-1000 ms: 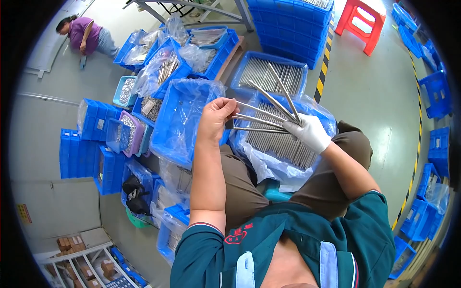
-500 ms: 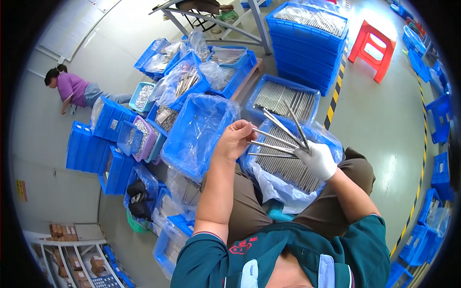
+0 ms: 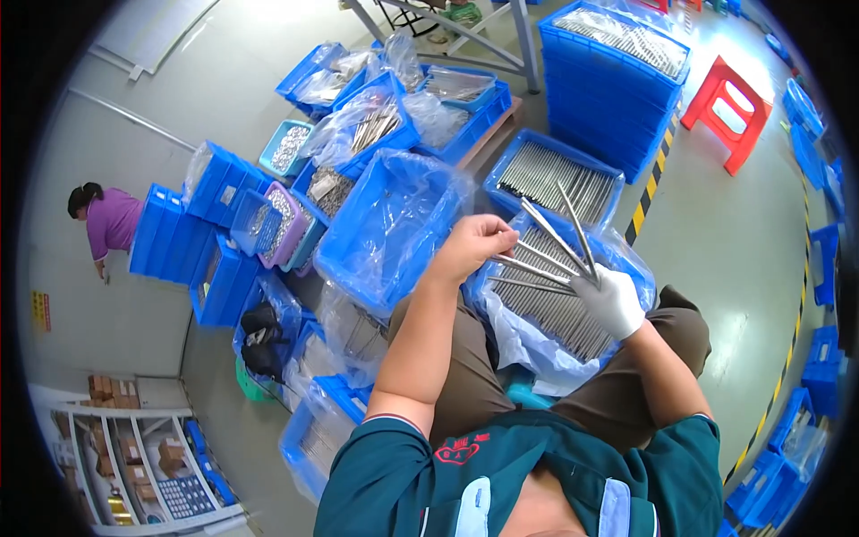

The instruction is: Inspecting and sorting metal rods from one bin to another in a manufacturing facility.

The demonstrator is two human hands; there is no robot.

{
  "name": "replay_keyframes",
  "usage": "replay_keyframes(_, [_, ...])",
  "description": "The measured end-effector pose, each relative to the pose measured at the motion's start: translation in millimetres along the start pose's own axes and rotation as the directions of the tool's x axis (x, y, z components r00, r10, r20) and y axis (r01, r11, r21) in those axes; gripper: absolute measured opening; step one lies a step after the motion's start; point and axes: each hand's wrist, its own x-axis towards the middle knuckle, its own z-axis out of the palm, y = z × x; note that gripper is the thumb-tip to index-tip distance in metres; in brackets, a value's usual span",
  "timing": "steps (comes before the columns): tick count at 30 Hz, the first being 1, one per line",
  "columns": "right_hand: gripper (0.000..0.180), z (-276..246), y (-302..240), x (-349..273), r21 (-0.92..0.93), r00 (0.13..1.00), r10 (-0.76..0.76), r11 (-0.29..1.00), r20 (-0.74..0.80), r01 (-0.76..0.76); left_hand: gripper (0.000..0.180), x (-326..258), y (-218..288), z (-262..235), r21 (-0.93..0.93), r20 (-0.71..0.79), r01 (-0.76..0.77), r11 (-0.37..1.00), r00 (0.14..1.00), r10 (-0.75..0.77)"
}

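Observation:
My right hand [image 3: 610, 302], in a white glove, is closed round one end of several slim, shiny metal rods [image 3: 548, 225], which spread out like a fan. My bare left hand [image 3: 479, 249] has its thumb and fingers pinched at the far end of one of these rods. Both hands are above a blue crate [image 3: 646, 279] lined with plastic film, where many similar rods [image 3: 559, 309] lie side by side between my knees. Just beyond it, a second blue crate [image 3: 501, 199] holds more rods in a row.
To the left is a film-lined blue crate [image 3: 335, 268] with no rods visible inside. Farther left are small bins of metal parts [image 3: 284, 219] and stacked blue crates [image 3: 161, 237]. A tall crate stack [image 3: 608, 116] and red stool [image 3: 729, 112] stand ahead right. A person in purple [image 3: 114, 219] is far left.
The view has shifted, so the crates sit differently in it. My left hand still pinches near the rod ends, and the fan in my right hand looks slightly narrower.

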Motion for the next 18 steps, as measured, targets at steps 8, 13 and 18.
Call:
replay_keyframes(8, [0.028, 2, 9, 9, 0.442, 0.872, 0.237, 0.786, 0.429, -0.432, 0.017, 3, 4, -25, -0.022, -0.235, -0.099, 0.995, 0.968, 0.091])
replay_keyframes(13, [0.033, 4, 8, 2, 0.555, 0.827, 0.097, 0.697, 0.554, -0.454, 0.019, 5, 2, -17, -0.117, -0.11, -0.123, 0.986, 0.988, 0.11])
replay_keyframes(18, [0.031, 1, 8, 1, 0.578, 0.801, 0.087, 0.647, 0.593, -0.498, 0.018, 1, -1, -23, -0.168, -0.043, -0.123, 0.978, 0.992, 0.118])
